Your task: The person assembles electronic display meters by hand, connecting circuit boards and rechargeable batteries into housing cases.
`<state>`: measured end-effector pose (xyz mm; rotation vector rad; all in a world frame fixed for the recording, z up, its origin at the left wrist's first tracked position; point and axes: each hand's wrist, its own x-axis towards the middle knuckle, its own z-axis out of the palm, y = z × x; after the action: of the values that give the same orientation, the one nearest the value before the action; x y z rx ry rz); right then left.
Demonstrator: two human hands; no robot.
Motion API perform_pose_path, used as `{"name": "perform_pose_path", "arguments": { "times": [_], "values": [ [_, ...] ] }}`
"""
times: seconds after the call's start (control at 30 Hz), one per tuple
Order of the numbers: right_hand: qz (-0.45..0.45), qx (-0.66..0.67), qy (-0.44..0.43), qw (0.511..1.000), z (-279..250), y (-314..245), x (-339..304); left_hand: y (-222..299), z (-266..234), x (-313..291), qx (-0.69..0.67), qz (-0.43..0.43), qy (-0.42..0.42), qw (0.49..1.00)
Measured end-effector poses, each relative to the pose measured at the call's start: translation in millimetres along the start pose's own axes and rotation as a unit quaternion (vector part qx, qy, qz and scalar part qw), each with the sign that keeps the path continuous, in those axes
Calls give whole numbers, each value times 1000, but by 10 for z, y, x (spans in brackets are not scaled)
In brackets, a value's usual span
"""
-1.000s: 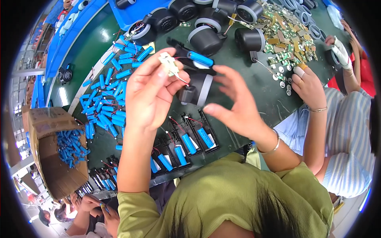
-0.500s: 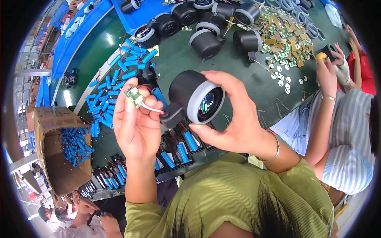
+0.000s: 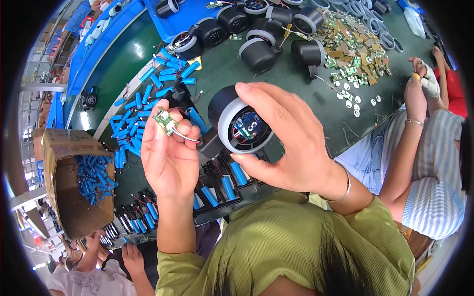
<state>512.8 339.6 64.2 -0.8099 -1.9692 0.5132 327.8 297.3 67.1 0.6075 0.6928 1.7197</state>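
Between the thumb and fingers of my left hand (image 3: pixel 170 160) is a small green circuit board (image 3: pixel 165 120), with white and red wires running from it toward a black round housing (image 3: pixel 217 102). My right hand (image 3: pixel 298 145) grips that housing by its rim, thumb below and fingers above. A grey ring (image 3: pixel 225 121) edges its opening. Inside, a dark blue-lit board (image 3: pixel 249 126) and some wires show. The housing's side arm (image 3: pixel 211 144) lies beside my left fingertips; whether they touch it I cannot tell.
Loose blue battery cells (image 3: pixel 131 123) cover the left of the green table (image 3: pixel 276 81); more fill a cardboard box (image 3: pixel 64 192). Black trays (image 3: pixel 232 197) hold cells near me. Farther off lie black housings (image 3: pixel 256 54), a pile of circuit boards (image 3: pixel 353 47) and grey rings (image 3: pixel 387 40). Co-workers sit at both sides.
My right hand has turned the housing, so its opening faces me more and the board inside shows. My left hand keeps the circuit board nearly in place. The right-hand co-worker's hands have shifted.
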Motion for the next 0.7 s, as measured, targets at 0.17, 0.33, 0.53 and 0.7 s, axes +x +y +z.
{"name": "perform_pose_path", "arguments": {
  "times": [0.17, 0.33, 0.53, 0.7],
  "values": [
    [20, 14, -38, 999, -34, -48, 28, 29, -67, 31, -27, -14, -47, 998],
    [15, 11, -31, 999, 69, 30, 38, 65, -94, 71, 15, -6, -51, 999],
    [30, 50, -53, 997, 154, 49, 103, 161, -115, 126, 23, 4, -53, 998],
    [124, 242, -67, 960, 394, 184, 193, 343, -156, 377, 25, 3, -17, 1000]
  ]
}}
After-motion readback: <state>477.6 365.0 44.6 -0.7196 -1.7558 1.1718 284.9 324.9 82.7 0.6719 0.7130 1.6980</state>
